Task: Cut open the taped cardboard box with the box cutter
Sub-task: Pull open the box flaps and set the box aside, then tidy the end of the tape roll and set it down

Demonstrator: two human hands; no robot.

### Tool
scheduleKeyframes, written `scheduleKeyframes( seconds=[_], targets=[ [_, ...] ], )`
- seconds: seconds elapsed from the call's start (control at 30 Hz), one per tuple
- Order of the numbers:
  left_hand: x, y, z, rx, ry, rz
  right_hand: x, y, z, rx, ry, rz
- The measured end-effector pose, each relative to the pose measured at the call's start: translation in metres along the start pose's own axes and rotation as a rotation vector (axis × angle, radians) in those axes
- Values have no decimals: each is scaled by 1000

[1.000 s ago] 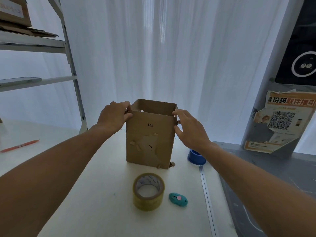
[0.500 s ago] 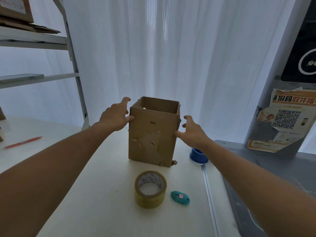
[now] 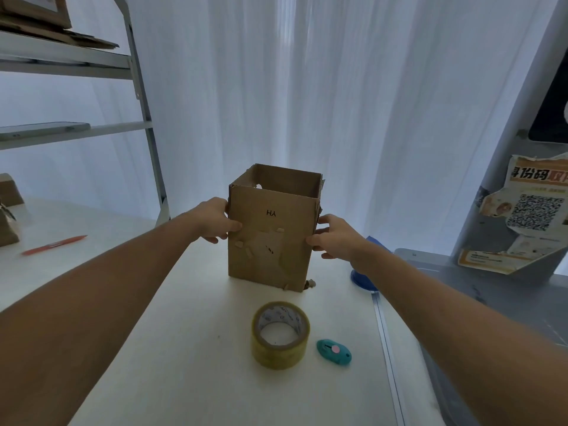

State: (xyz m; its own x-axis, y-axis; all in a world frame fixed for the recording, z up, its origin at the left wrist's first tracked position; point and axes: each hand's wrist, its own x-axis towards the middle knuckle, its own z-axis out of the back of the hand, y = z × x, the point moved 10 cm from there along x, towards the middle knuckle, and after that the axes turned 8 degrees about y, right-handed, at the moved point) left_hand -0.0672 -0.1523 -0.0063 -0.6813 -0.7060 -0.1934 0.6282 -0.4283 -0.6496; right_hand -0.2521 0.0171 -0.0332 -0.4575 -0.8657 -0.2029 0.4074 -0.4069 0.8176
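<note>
A brown cardboard box (image 3: 270, 238) stands upright on the white table (image 3: 184, 348), its top open, with torn tape scraps on its front face. My left hand (image 3: 213, 219) grips its left side and my right hand (image 3: 333, 236) grips its right side. The small teal box cutter (image 3: 334, 352) with a pink button lies on the table nearer to me, to the right of a yellowish tape roll (image 3: 280, 335). Neither hand touches the cutter.
A blue round object (image 3: 362, 276) sits behind my right forearm. An orange pen (image 3: 55, 245) lies at the left. A metal shelf rack (image 3: 144, 118) stands at the back left, a grey unit with a QR poster (image 3: 534, 210) at the right. White curtains hang behind.
Both hands slid down from the box's top rim to its sides and closed on it. The box has turned slightly.
</note>
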Motion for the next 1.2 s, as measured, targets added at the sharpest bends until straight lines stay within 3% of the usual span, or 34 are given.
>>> scheduleKeyframes(
  seconds=[0.33, 0.8, 0.93, 1.07, 1.2],
  targets=[
    [-5, 50, 39, -159, -143, 102, 25, 31, -50, 86, 91, 59],
    [6, 104, 77, -193, -284, 173, 65, 73, -118, 127, 237, 133],
    [4, 108, 70, -166, -239, 236, 67, 72, -121, 37, 259, 122],
    [-1, 109, 47, -119, -76, 311, 60, 56, -106, -49, 217, 83],
    [-5, 83, 24, -52, 29, 270, 44, 42, -83, -83, 208, 63]
  ],
)
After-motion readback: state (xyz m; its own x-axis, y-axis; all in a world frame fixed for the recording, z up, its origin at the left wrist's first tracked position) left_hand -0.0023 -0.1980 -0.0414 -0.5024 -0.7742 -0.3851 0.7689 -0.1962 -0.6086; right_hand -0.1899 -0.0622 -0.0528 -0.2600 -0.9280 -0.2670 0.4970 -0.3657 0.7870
